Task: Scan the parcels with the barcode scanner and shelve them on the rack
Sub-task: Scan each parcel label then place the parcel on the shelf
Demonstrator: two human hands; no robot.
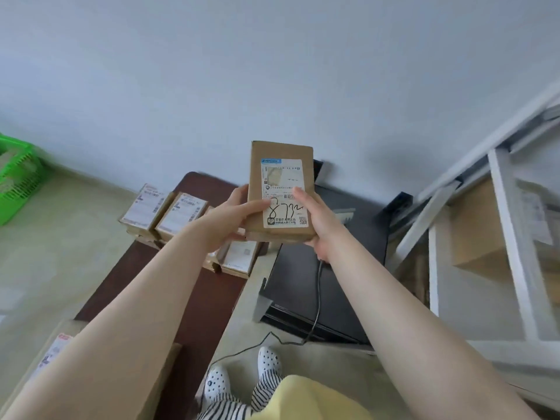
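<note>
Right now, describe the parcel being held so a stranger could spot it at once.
Start at the dark brown table in the middle of the view. Raised above its far end, a flat cardboard parcel is gripped by the left hand and right hand. Unlike the parcels lying on the table, its label bears handwritten black numbers.

A brown cardboard parcel [280,189] is held up in the air between the left hand [233,218] and right hand [316,225], its long side pointing away and its white shipping label with "8732" handwritten in black facing the camera. More labelled parcels [165,212] lie flat in a cluster on the dark brown bench [127,274] below, and another parcel [475,225] sits on the white rack [512,237] at the right. The barcode scanner cannot be made out; only a black cable [316,301] shows, running down from under the right hand.
</note>
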